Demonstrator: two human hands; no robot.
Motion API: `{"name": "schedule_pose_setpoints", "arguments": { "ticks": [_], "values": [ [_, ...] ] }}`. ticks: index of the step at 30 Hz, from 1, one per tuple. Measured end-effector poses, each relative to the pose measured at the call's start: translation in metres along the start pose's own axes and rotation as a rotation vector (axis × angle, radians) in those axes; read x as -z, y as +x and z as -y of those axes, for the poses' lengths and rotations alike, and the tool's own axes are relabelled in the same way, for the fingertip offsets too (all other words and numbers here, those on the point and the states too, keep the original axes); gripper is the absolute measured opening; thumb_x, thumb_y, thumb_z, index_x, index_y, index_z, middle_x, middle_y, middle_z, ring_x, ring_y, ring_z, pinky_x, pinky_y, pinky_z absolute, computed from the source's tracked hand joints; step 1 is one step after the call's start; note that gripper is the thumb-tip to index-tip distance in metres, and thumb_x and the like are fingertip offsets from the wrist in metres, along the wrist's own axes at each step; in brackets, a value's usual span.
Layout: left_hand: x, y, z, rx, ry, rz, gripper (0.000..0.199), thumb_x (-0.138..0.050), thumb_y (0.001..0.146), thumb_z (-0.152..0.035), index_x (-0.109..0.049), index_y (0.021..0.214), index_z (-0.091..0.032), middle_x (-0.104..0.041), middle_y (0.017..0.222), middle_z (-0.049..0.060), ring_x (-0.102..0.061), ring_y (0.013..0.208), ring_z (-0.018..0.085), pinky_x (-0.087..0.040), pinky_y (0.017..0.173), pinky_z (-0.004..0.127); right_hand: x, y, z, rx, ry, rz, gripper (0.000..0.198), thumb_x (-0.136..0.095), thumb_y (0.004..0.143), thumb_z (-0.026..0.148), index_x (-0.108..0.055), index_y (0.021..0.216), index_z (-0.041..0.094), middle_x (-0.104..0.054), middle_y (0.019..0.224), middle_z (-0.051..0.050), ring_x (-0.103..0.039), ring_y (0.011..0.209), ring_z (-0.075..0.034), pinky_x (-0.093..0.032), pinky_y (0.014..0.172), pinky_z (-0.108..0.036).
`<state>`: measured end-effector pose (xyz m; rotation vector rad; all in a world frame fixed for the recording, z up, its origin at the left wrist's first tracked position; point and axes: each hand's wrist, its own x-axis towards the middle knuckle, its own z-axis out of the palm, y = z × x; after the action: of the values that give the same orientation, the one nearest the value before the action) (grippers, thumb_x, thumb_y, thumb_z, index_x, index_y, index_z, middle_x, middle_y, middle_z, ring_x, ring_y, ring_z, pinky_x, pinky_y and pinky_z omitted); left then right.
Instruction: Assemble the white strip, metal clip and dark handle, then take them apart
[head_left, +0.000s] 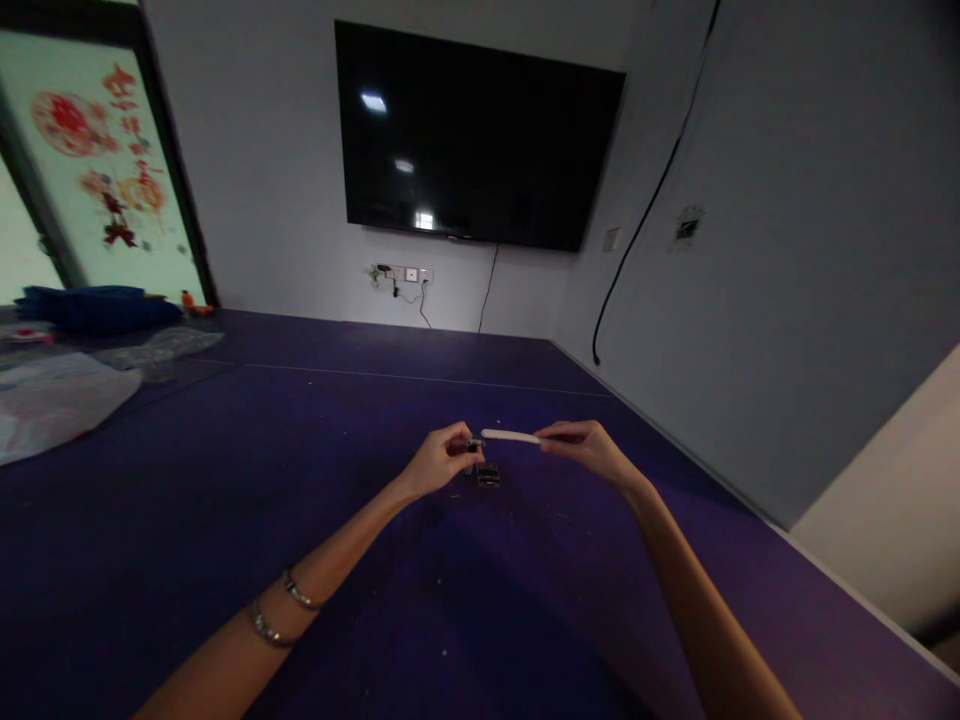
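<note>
My left hand (442,461) is closed in a pinch on a small dark part with a shiny edge (475,445); its exact kind is too small to make out. Between the fingers and thumb of my right hand (586,448) is a slim white stick (511,436), slightly curved with a rounded tip. That tip points left and lies close to the small part; whether they touch I cannot tell. Just below my left fingertips, a small dark square block (488,475) with lighter marks rests on the purple surface (450,600).
At the left lie a crumpled clear plastic sheet (60,405) and a blue cloth-like bundle (97,308). A large black television (480,140) hangs on the far wall above several sockets (411,274). One black cable (652,205) runs down the right wall.
</note>
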<state>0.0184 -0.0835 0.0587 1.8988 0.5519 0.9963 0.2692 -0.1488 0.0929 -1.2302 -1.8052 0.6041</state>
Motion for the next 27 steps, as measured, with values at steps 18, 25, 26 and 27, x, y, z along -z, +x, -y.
{"name": "schedule_pose_setpoints", "arguments": {
  "ticks": [18,25,26,27],
  "values": [
    [-0.0008,-0.0005,-0.0001,-0.012,-0.010,-0.002,0.018,-0.065,0.070,-0.022,-0.049,0.070,-0.015,-0.061,0.068,-0.001,-0.055,0.063,0.010,-0.041,0.062,0.024,-0.0004,0.0007,-0.0039,-0.009,0.048,0.012,0.026,-0.067,0.068,0.036,-0.071,0.087,0.019,-0.068,0.089,-0.005,-0.062,0.082,-0.018,-0.048,0.076,-0.031],
    [-0.0007,0.0007,0.0041,-0.006,-0.007,-0.005,0.018,-0.065,0.069,-0.022,-0.048,0.070,-0.016,-0.058,0.066,-0.002,-0.055,0.063,0.010,-0.041,0.062,0.024,-0.0005,0.0014,-0.0005,0.002,0.018,0.033,0.027,-0.066,0.069,0.037,-0.071,0.089,0.019,-0.068,0.089,-0.005,-0.062,0.082,-0.018,-0.047,0.074,-0.031],
    [-0.0006,0.0010,0.0048,-0.003,-0.005,-0.006,0.019,-0.065,0.069,-0.022,-0.047,0.070,-0.016,-0.058,0.065,-0.003,-0.054,0.061,0.010,-0.041,0.060,0.023,-0.0007,0.0015,0.0006,0.006,0.017,0.045,0.027,-0.066,0.069,0.037,-0.071,0.089,0.020,-0.068,0.088,-0.005,-0.062,0.082,-0.018,-0.047,0.075,-0.030],
    [-0.0006,0.0012,0.0054,0.001,-0.005,-0.008,0.019,-0.065,0.069,-0.022,-0.047,0.070,-0.016,-0.057,0.065,-0.003,-0.054,0.061,0.010,-0.041,0.060,0.023,-0.0010,0.0016,0.0016,0.009,0.015,0.047,0.026,-0.066,0.070,0.037,-0.071,0.089,0.020,-0.068,0.088,-0.005,-0.062,0.082,-0.018,-0.047,0.075,-0.030]
  ]
}}
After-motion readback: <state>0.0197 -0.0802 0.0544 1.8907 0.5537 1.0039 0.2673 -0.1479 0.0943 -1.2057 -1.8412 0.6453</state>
